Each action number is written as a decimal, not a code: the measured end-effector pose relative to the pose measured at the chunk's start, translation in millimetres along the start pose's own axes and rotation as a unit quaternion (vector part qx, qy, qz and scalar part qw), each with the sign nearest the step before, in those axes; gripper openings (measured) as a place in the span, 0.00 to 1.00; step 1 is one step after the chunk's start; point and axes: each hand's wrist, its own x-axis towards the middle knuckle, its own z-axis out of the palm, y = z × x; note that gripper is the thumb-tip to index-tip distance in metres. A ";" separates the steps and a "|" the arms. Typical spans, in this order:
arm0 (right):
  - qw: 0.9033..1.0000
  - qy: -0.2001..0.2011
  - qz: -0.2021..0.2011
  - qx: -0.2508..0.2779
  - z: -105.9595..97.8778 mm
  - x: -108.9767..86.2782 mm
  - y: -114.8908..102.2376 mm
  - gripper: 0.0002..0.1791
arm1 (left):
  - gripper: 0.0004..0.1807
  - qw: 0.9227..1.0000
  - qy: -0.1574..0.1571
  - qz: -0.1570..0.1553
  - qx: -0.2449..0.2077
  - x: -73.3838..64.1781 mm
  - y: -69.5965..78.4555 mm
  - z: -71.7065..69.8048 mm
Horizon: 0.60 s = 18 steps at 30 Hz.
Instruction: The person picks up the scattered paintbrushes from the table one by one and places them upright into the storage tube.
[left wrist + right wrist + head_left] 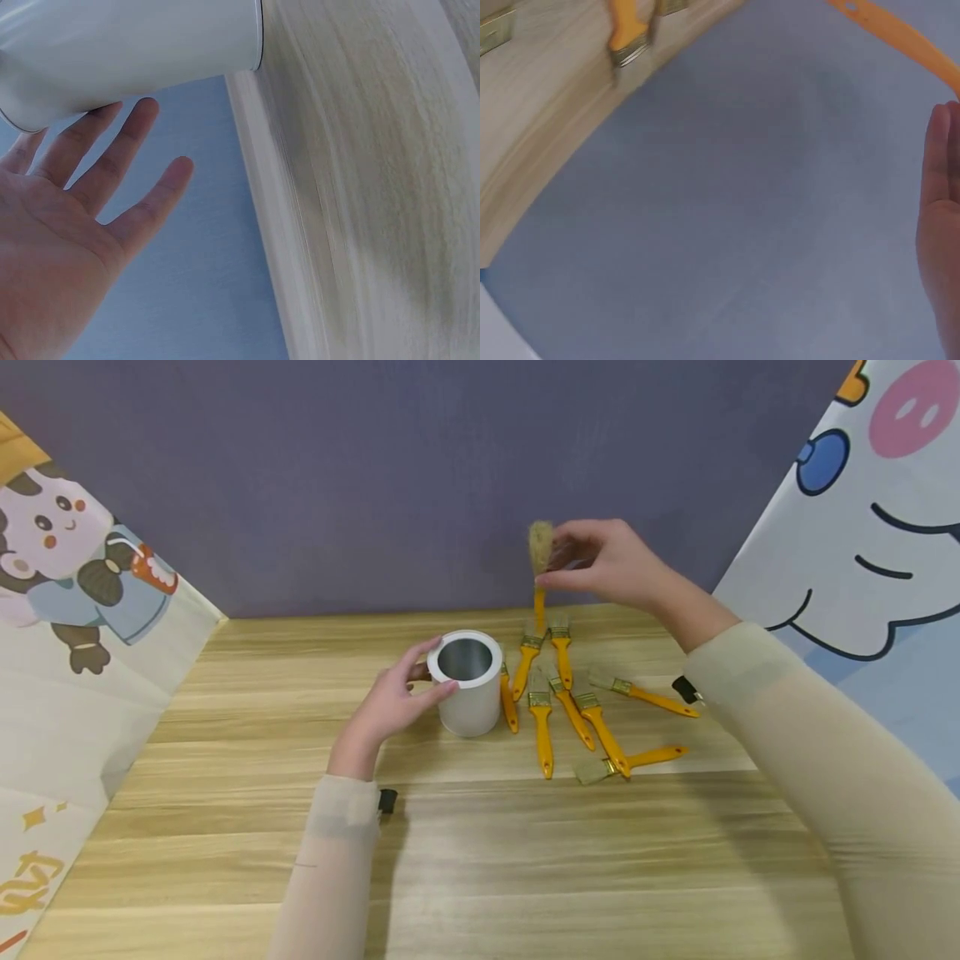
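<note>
A white can (471, 706) with a metallic inside stands upright on the wooden table. My left hand (393, 697) holds it from the left, thumb near the front of the rim and fingers on the far side. In the left wrist view, the fingers (112, 161) are spread and some touch the can's wall (142, 45). Above the back of the table, my right hand (600, 560) pinches a paintbrush (540, 547) near its ferrule. Its bristles point up and its orange handle (907, 37) hangs down. The right wrist view shows only part of that hand (941, 217).
Several more paintbrushes with orange handles lie on the table right of the can, among them a front brush (656, 757) crossed by another brush (603, 735). One brush (508, 697) lies close beside the can. A dark wall (375, 485) rises behind the table (247, 735).
</note>
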 end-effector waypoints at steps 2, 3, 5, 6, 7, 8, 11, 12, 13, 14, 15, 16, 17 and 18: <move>1.000 0.001 -0.020 0.008 3.1 2.1 -7.7 0.21 | 0.44 1.000 0.000 -0.001 -0.001 0.1 0.0 0.4; 0.999 0.001 -0.031 0.013 4.9 3.3 -11.7 0.19 | 0.44 1.000 0.001 -0.001 -0.001 0.2 0.1 0.3; 0.999 0.001 -0.047 0.028 8.9 5.9 -19.2 0.17 | 0.43 1.000 0.000 -0.002 -0.001 0.3 0.2 0.4; 0.998 0.000 -0.055 0.033 11.0 7.0 -22.8 0.17 | 0.43 1.000 0.000 -0.003 -0.001 0.3 0.4 0.3; 0.997 0.000 -0.062 0.041 13.7 8.6 -26.1 0.15 | 0.44 1.000 -0.001 -0.003 -0.002 0.4 0.5 0.2; 0.997 -0.001 -0.066 0.050 16.4 9.9 -29.1 0.15 | 0.44 1.000 -0.002 -0.004 -0.003 0.6 0.6 0.3; 0.995 -0.010 -0.075 0.070 25.1 14.2 -37.4 0.14 | 0.44 1.000 -0.007 -0.006 -0.005 1.1 0.6 0.4; 0.994 -0.016 -0.078 0.071 28.4 15.7 -39.7 0.15 | 0.44 1.000 -0.008 -0.007 -0.006 1.3 0.5 0.6; 0.994 -0.022 -0.079 0.072 32.0 17.2 -41.6 0.16 | 0.44 1.000 -0.008 -0.008 -0.006 1.4 0.3 0.6; 0.994 -0.030 -0.078 0.069 35.7 18.5 -43.1 0.17 | 0.44 1.000 -0.009 -0.008 -0.006 1.4 0.2 0.6; 0.994 -0.038 -0.077 0.066 39.7 19.7 -44.4 0.18 | 0.44 1.000 -0.008 -0.009 -0.006 1.5 0.1 0.5; 0.994 -0.047 -0.074 0.062 44.0 20.8 -44.9 0.20 | 0.44 1.000 -0.008 -0.009 -0.006 1.5 0.1 0.5; 0.994 -0.057 -0.073 0.059 48.7 21.9 -44.8 0.21 | 0.44 1.000 -0.007 -0.008 -0.006 1.6 0.0 0.4; 0.994 -0.067 -0.071 0.056 53.4 22.8 -44.3 0.22 | 0.44 1.000 -0.007 -0.007 -0.005 1.7 -0.1 0.4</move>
